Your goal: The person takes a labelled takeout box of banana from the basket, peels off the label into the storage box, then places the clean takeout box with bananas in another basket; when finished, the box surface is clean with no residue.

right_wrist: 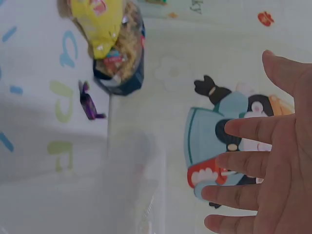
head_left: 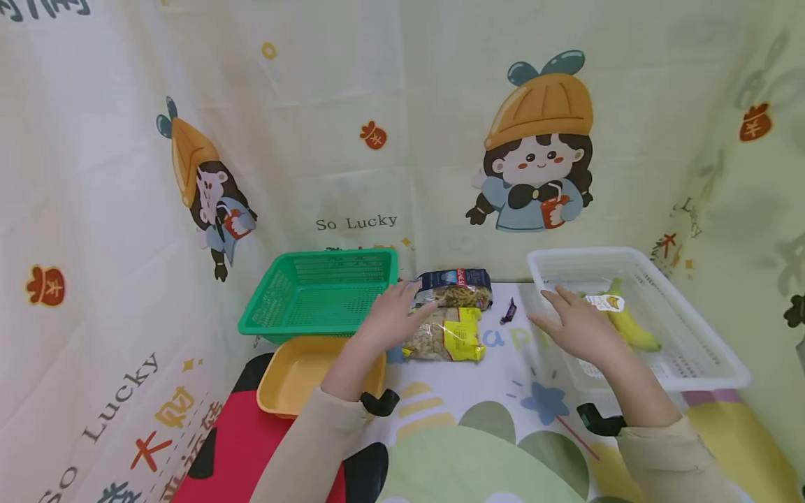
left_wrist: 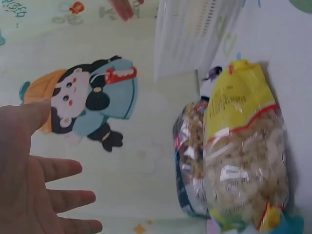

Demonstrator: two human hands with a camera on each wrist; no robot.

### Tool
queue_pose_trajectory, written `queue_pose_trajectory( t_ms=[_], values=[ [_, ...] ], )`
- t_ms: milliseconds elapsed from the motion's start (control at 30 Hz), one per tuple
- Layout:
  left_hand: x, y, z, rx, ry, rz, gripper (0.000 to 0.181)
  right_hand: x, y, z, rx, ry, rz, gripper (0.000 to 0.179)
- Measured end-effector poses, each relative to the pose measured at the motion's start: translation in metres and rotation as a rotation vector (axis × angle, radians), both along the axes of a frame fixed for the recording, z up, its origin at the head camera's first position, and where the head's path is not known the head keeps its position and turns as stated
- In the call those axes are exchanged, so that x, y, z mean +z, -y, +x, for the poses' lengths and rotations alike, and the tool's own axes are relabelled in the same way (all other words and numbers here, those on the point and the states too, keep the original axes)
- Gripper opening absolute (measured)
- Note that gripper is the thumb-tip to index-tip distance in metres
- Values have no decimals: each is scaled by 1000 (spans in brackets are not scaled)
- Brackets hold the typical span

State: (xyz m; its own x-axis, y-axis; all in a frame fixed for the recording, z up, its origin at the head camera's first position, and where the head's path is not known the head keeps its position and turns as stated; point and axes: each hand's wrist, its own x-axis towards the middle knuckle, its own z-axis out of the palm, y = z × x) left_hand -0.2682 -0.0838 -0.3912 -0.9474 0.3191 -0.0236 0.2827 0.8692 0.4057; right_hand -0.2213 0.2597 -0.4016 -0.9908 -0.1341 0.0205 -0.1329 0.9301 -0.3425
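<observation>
"Across the table [head_left: 440, 395], what's biggest?"

"White basket [head_left: 585, 253] at the far right corner, then a green basket [head_left: 321, 290] at the far left, a yellow tray [head_left: 292, 377] before it."

"The hands?"

"Right hand [head_left: 578, 325] near the white basket's left rim, left hand [head_left: 393, 314] just beside the bags; on both, fingers straight and spread, holding nothing."

"And the bags?"

"Midway along the far edge: a yellow-labelled bag [head_left: 462, 335] before a dark-labelled bag [head_left: 459, 286]. I'd expect shifting weight and slippery film; grip round the full middle."

"Smallest?"

"Wrapped candy [head_left: 509, 311], right of them: probably light and firm; pinch its body."
</observation>
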Motion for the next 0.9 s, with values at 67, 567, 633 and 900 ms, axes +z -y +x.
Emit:
queue_pose_trajectory(
  t_ms=[67,567,633,900],
  values=[
    [2,-14,-5,-28,15,33,80,5,-10,-1,1,18,-33,86],
    [2,-109,-41,-194,129,216,74,19,-80,-17,-17,86,-119,90],
    [1,-117,-45,-197,146,240,72,20,-86,-19,-17,89,-121,89],
    [-4,-147,-55,-223,295,418,61,26,-114,-32,-61,180,-111,90]
  ],
)
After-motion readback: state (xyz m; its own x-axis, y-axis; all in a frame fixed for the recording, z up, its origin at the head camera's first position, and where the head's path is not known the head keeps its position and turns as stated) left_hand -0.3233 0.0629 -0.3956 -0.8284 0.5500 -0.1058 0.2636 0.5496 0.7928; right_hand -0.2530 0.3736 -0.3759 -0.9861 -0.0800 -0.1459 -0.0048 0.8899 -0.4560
